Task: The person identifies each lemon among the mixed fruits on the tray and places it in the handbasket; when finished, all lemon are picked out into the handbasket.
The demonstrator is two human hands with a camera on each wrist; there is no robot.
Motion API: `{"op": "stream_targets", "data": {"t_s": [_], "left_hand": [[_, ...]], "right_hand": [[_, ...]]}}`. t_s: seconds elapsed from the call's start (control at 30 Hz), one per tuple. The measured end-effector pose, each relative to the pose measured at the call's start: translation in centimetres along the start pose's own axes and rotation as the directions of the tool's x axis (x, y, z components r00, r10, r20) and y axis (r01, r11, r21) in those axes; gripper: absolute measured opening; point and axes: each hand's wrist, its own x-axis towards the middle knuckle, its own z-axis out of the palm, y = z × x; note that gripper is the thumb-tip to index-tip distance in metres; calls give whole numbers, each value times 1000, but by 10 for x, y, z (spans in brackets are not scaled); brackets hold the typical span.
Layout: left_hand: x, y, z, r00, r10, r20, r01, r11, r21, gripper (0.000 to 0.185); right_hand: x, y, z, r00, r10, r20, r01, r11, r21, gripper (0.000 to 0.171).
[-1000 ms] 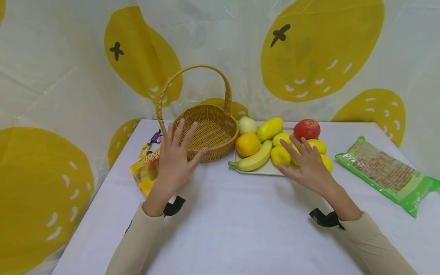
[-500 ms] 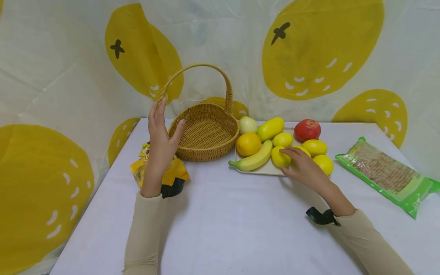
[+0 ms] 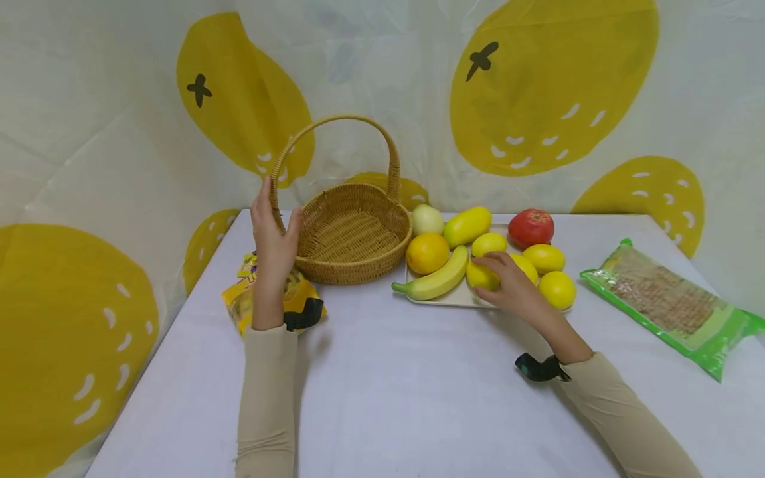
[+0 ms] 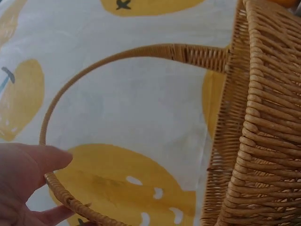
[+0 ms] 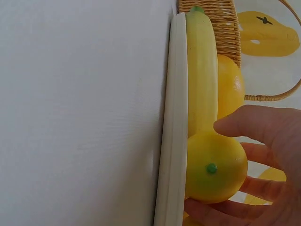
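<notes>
In the head view, my left hand [image 3: 273, 244] stands upright at the left side of a wicker basket [image 3: 352, 272], thumb spread from the fingers. The left wrist view shows my thumb and fingers either side of the basket's thin arched handle [image 4: 77, 80], without closing round it. My right hand [image 3: 518, 291] grips a yellow lemon [image 5: 217, 165] with a green stem end, at the front of a pale tray [image 3: 442, 303]. Its thumb lies on the lemon's upper edge in the right wrist view, the other fingers curl behind. A banana [image 3: 433, 282] and an orange [image 3: 427, 253] lie beside it.
More lemons [image 3: 557, 289], a long yellow fruit [image 3: 468, 227], a pale green round fruit [image 3: 427, 220] and a red fruit [image 3: 530, 228] crowd the tray. A green-edged packet [image 3: 663, 295] lies at the right. Yellow snack packaging [image 3: 239, 302] lies beneath my left forearm.
My left hand has moved from in front of the basket to the left side of its handle. My right hand has come down and closed its spread fingers round the lemon.
</notes>
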Motion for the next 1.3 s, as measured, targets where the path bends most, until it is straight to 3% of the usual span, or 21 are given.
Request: {"op": "stream_targets", "data": {"t_s": [0.3, 0.93, 1.17, 1.3], "left_hand": [[3, -8, -2, 993, 45, -108, -50, 998, -38, 52], [4, -13, -8, 990, 60, -127, -68, 996, -64, 48], [3, -12, -9, 992, 43, -119, -50, 997, -55, 47], [6, -11, -8, 992, 48, -113, -55, 997, -61, 47]], "right_hand": [[1, 4, 1, 1000, 12, 6, -12, 995, 97, 53], [-2, 1, 3, 995, 36, -89, -25, 993, 118, 59], [-1, -1, 1, 977, -54, -206, 83, 987, 135, 57], [2, -11, 0, 970, -81, -231, 118, 981, 151, 56]]}}
